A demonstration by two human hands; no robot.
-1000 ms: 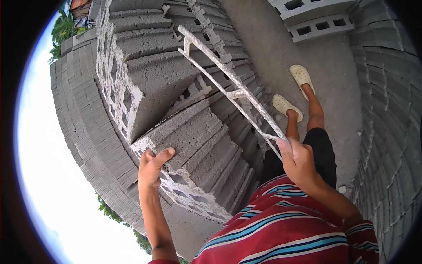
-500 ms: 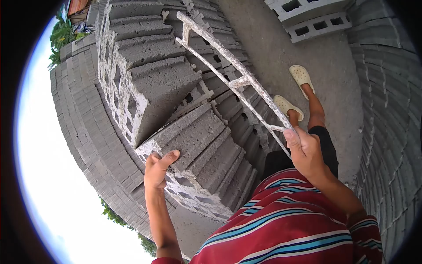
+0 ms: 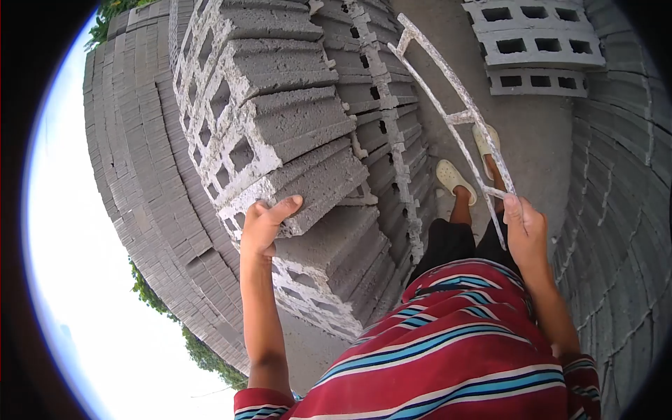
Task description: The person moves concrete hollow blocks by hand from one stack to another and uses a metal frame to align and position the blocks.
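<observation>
My left hand (image 3: 269,220) is closed on the end of a grey concrete block (image 3: 318,183), with the thumb on top and the fingers hidden at the hollow end. That block leans against a row of similar blocks (image 3: 290,122). Nearer my body, another group of blocks (image 3: 329,245) stands lower, a step away from it. In my right hand (image 3: 525,227) is one end of a ladder-like metal frame (image 3: 458,117), two thin rails joined by short crossbars and crusted with pale cement. The frame is held up over the ground, touching no block that I can see.
Hollow blocks (image 3: 539,45) are piled at the upper right. A tall block wall (image 3: 616,210) curves along the right, and another large stack (image 3: 140,140) fills the left background. Concrete ground (image 3: 518,122) lies under my feet in pale clogs (image 3: 451,176).
The block under my left hand has tipped away from the nearer group and against the farther row. My right hand has swung the frame rightward, off the stack. The view has shifted.
</observation>
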